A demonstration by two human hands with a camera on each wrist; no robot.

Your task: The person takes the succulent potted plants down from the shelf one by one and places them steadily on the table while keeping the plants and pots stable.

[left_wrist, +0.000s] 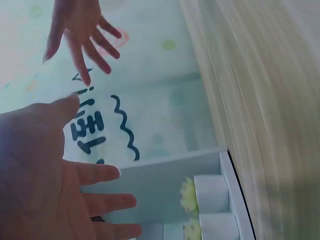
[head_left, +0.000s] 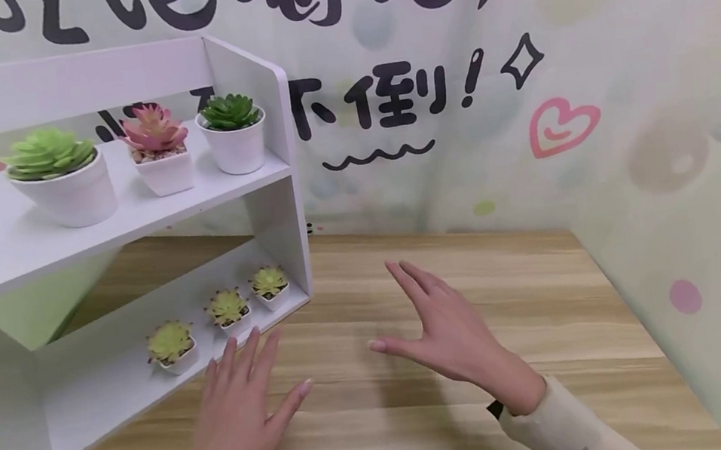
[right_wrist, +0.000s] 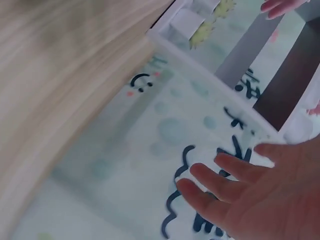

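Note:
Both hands are spread above the wooden table with nothing in them. My left hand (head_left: 240,404) has its fingers straight, in front of the lower shelf, nearest the small yellow-green succulents (head_left: 170,343). To the right, my right hand (head_left: 449,327) hovers over the table, thumb apart from the straight fingers. The white two-tier shelf (head_left: 300,233) holds potted succulents on both levels. On top stand a light green succulent (head_left: 53,153), a pink succulent (head_left: 154,130) in a square pot and a dark green succulent (head_left: 231,111). In the left wrist view the left fingers (left_wrist: 107,202) are extended.
The wooden table (head_left: 510,273) meets a patterned wall cloth (head_left: 465,188) at the back and right, printed with black characters and a pink heart (head_left: 562,126). The shelf takes up the left side, its right side panel upright beside the bare tabletop.

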